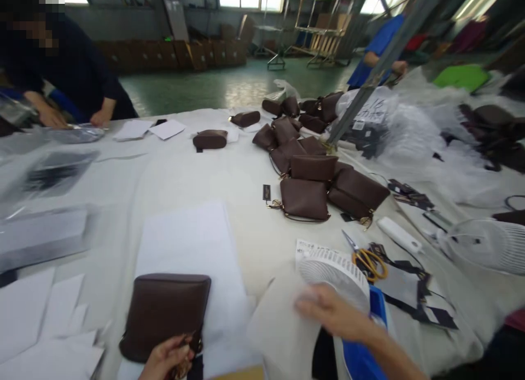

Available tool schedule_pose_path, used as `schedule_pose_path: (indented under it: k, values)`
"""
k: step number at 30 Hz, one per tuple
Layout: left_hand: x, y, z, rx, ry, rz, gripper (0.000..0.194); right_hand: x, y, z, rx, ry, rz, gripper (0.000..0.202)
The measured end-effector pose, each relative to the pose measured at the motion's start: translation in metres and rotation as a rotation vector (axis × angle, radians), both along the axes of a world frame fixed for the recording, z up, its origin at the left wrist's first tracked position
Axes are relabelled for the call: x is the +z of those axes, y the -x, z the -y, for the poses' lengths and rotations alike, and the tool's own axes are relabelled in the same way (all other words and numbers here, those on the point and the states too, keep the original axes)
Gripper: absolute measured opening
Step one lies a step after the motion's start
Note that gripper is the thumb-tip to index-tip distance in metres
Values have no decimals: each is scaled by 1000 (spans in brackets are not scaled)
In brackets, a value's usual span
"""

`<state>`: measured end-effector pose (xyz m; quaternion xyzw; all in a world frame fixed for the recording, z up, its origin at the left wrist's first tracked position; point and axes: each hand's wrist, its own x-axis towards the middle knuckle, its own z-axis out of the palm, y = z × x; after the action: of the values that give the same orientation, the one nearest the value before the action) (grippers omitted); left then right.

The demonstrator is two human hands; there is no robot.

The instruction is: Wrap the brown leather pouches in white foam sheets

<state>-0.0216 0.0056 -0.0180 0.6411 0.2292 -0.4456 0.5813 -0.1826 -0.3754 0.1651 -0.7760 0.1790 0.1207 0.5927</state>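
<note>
A dark brown pouch (168,309) lies on white paper sheets (188,238) in front of me. My left hand (164,361) is closed at its lower right corner, pinching gold metal hardware (182,363); a black tag (196,367) hangs beside it. To the right, my right hand (328,311) is smeared by motion, its fingers closed at the edge of a thin white sheet (279,325), also blurred. Just beyond that hand is a roll of white printed labels (336,270), above a blue bin (377,303).
Several brown pouches (305,197) are heaped ahead. Scissors (369,259) with yellow handles, black tags (437,317) and a white fan (488,243) lie to the right. A metal post (369,79) rises from the table. One co-worker (65,68) handles plastic at far left; another (377,46) stands behind.
</note>
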Motion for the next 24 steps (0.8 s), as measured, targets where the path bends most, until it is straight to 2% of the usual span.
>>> schedule_pose_path:
  k: [2, 4, 5, 7, 9, 11, 14, 16, 18, 20, 22, 24]
  values:
    - [-10, 0, -6, -84, 149, 9, 59, -34, -8, -71, 380, 103, 53, 30]
    - [-18, -1, -5, -115, 200, 49, 57, -78, -18, -123, 590, 263, 127, 30]
    - [-20, -1, -2, -122, 219, 64, 57, -100, -25, -139, 691, 349, 169, 28]
    - [-23, -3, 4, -131, 250, 85, 57, -135, -39, -145, 802, 524, 212, 26]
    - [-23, -4, 10, -128, 256, 91, 58, -152, -52, -126, 811, 668, 172, 32]
    - [-24, -5, 15, -123, 246, 85, 60, -149, -60, -94, 669, 820, 49, 40]
    - [-30, -4, 16, -107, 256, 77, 58, -119, -56, -59, 283, 989, -72, 34]
    - [-37, -3, 14, -87, 260, 58, 55, -93, -45, -56, 52, 941, -6, 28]
    - [-46, -4, 11, -71, 260, 32, 53, -71, -28, -61, -151, 786, 125, 27]
    - [-50, -8, 11, -71, 261, 17, 52, -54, -3, -62, -414, 633, 210, 26]
    - [-45, -10, 16, -73, 264, 34, 51, -40, 32, -51, -793, 566, 208, 28]
    - [-31, -10, 27, -72, 273, 76, 50, -31, 72, -31, -1236, 600, 141, 37]
